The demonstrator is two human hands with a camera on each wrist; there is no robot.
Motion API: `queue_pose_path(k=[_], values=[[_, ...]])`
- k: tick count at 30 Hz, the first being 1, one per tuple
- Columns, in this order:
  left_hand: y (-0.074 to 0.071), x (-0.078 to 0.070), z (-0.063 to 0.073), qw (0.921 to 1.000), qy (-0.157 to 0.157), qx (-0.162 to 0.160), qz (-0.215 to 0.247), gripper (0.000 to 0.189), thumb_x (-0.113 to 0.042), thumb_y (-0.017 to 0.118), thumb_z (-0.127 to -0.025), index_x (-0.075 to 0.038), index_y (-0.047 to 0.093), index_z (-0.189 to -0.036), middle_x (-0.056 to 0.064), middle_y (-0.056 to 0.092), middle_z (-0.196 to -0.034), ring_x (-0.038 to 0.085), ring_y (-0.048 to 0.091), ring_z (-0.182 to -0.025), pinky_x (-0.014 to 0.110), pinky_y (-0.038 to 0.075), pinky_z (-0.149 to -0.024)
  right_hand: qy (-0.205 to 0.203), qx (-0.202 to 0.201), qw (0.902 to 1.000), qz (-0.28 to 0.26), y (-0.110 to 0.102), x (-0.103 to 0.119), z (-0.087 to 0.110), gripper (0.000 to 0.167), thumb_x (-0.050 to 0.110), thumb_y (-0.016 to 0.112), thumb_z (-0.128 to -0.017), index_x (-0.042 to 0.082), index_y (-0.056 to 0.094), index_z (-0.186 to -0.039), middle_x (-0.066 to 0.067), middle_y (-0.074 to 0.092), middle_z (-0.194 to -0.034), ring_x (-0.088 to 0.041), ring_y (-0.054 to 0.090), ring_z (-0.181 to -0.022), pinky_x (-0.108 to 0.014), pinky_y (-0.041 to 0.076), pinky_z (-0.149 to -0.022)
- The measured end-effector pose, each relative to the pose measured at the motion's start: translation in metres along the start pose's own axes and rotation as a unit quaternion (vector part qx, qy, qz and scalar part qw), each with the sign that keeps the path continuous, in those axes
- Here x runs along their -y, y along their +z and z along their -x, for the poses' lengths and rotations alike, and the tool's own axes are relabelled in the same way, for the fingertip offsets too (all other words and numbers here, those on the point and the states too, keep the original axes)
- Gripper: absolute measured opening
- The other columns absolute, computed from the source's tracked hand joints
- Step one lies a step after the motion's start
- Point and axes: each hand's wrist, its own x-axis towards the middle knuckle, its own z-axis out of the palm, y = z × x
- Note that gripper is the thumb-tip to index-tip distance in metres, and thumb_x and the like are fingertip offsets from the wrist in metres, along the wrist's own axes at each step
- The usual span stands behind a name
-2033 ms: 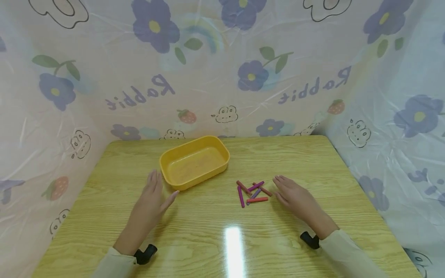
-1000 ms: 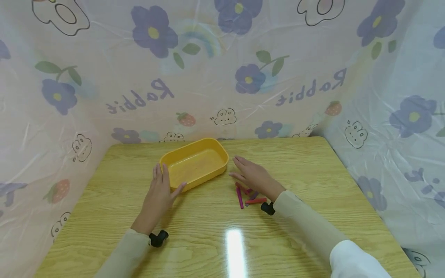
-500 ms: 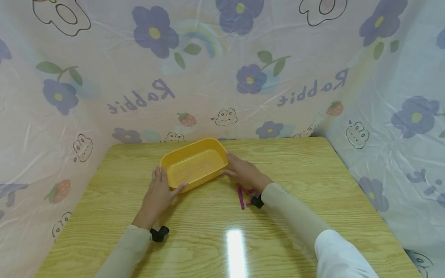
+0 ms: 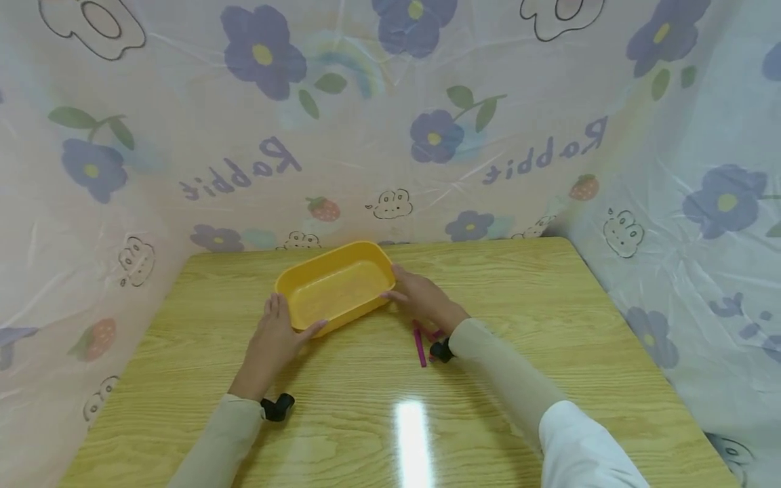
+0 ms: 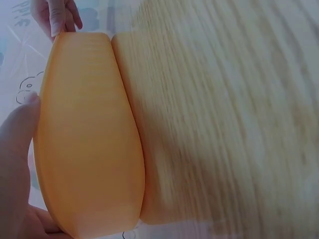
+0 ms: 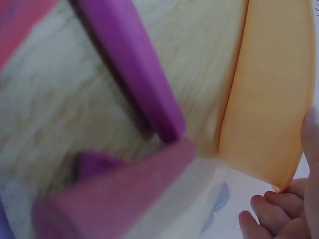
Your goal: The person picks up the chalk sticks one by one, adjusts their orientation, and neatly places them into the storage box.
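A yellow-orange plastic tray (image 4: 356, 313) sits on the wooden table, its inside bare. At its left end my left hand (image 4: 274, 342) grips the wall, thumb on the near side, the other fingers round the end. My right hand (image 4: 424, 298) holds the right end, thumb in front and fingers behind. Both grips show at the rim in the wrist views, where the tray's wall (image 5: 89, 124) fills much of the left one. Below my right wrist lie several crayon-like sticks, among them a magenta stick (image 6: 139, 69) and a dull pink stick (image 6: 119, 199); my arm partly hides them.
A light wood table (image 4: 342, 400) carries everything, with a bright light reflection near its front. A patterned curtain (image 4: 366, 156) with flowers and rabbits encloses its back and sides. A red stick (image 6: 20, 25) shows at the edge of the right wrist view.
My right hand has moved left across the sticks and taken hold of the tray's right end. My left hand has closed onto its left end. The tray stays about where it was.
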Motion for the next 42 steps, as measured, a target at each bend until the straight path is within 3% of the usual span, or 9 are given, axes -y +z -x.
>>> queue_pose_path(k=[4,7,12,17,22,26,32,39,42], values=[[-0.001,0.002,-0.002,1.0,0.005,-0.003,0.002,0.117,-0.077,0.041,-0.079,0.012,0.001,-0.144,0.032,0.0,-0.148,0.047,0.007,-0.135,0.06,0.02,-0.105,-0.003,-0.024,0.9993,-0.029,0.004,0.0,0.0,0.057,0.046,0.055,-0.089,0.01,0.042,-0.131,-0.001,0.061,-0.102,-0.02,0.06,-0.095,-0.035,0.05,-0.083],[-0.002,0.003,-0.003,0.9999,-0.001,0.007,0.011,0.118,-0.077,0.042,-0.078,0.01,-0.001,-0.144,0.03,-0.003,-0.149,0.046,0.005,-0.136,0.06,0.019,-0.105,0.002,-0.03,0.9986,-0.045,0.008,-0.001,0.001,0.055,0.046,0.055,-0.09,0.011,0.042,-0.13,0.002,0.058,-0.097,-0.015,0.057,-0.089,-0.032,0.049,-0.078],[-0.004,0.006,-0.001,0.9994,-0.007,0.026,0.022,0.117,-0.077,0.042,-0.078,0.007,-0.004,-0.145,0.028,-0.006,-0.15,0.044,0.002,-0.137,0.062,0.017,-0.105,0.007,-0.032,0.9982,-0.05,0.013,0.0,0.002,0.062,0.048,0.054,-0.089,0.012,0.038,-0.137,-0.004,0.06,-0.111,-0.016,0.058,-0.096,-0.032,0.049,-0.084],[-0.007,0.01,0.0,0.9983,-0.008,0.047,0.033,0.116,-0.076,0.042,-0.078,0.004,-0.008,-0.146,0.025,-0.011,-0.15,0.043,-0.002,-0.137,0.063,0.015,-0.105,0.007,-0.035,0.9984,-0.044,0.016,0.004,0.004,0.064,0.05,0.054,-0.088,0.009,0.038,-0.136,-0.006,0.062,-0.11,-0.017,0.06,-0.095,-0.032,0.05,-0.081],[-0.01,0.013,-0.002,0.997,0.0,0.066,0.04,0.116,-0.076,0.042,-0.079,0.003,-0.011,-0.145,0.024,-0.014,-0.15,0.041,-0.007,-0.137,0.063,0.013,-0.105,0.012,-0.036,0.999,-0.022,0.017,0.007,0.008,0.073,0.049,0.054,-0.087,0.007,0.031,-0.142,-0.01,0.056,-0.127,-0.02,0.056,-0.112,-0.032,0.048,-0.091],[-0.011,0.015,-0.003,0.9959,-0.002,0.076,0.048,0.116,-0.076,0.042,-0.078,0.0,-0.015,-0.145,0.02,-0.019,-0.149,0.04,-0.009,-0.137,0.064,0.015,-0.104,0.007,-0.031,0.9992,-0.023,0.015,0.009,0.013,0.068,0.045,0.059,-0.087,0.008,0.034,-0.139,-0.011,0.056,-0.126,-0.022,0.057,-0.109,-0.032,0.05,-0.087],[-0.013,0.022,-0.002,0.9952,0.0,0.083,0.052,0.116,-0.077,0.043,-0.077,-0.003,-0.018,-0.145,0.015,-0.023,-0.149,0.04,-0.007,-0.138,0.064,0.018,-0.103,0.009,-0.023,0.9997,-0.002,0.014,0.016,0.019,0.074,0.047,0.057,-0.087,0.004,0.031,-0.142,-0.014,0.055,-0.128,-0.024,0.059,-0.107,-0.032,0.052,-0.084],[-0.019,0.026,-0.001,0.9927,0.005,0.104,0.062,0.116,-0.075,0.045,-0.078,-0.006,-0.018,-0.145,0.012,-0.022,-0.15,0.041,-0.005,-0.137,0.066,0.017,-0.102,0.009,-0.014,0.9998,0.014,0.013,0.02,0.024,0.06,0.05,0.053,-0.088,0.007,0.041,-0.13,-0.008,0.063,-0.106,-0.02,0.063,-0.087,-0.032,0.053,-0.072],[-0.02,0.029,0.0,0.9929,0.006,0.105,0.054,0.115,-0.075,0.045,-0.078,-0.007,-0.018,-0.145,0.011,-0.021,-0.151,0.041,-0.005,-0.137,0.066,0.016,-0.102,0.017,-0.018,0.9996,0.016,0.014,0.023,0.028,0.066,0.05,0.05,-0.09,0.003,0.039,-0.136,-0.011,0.062,-0.115,-0.023,0.063,-0.094,-0.034,0.053,-0.079]])
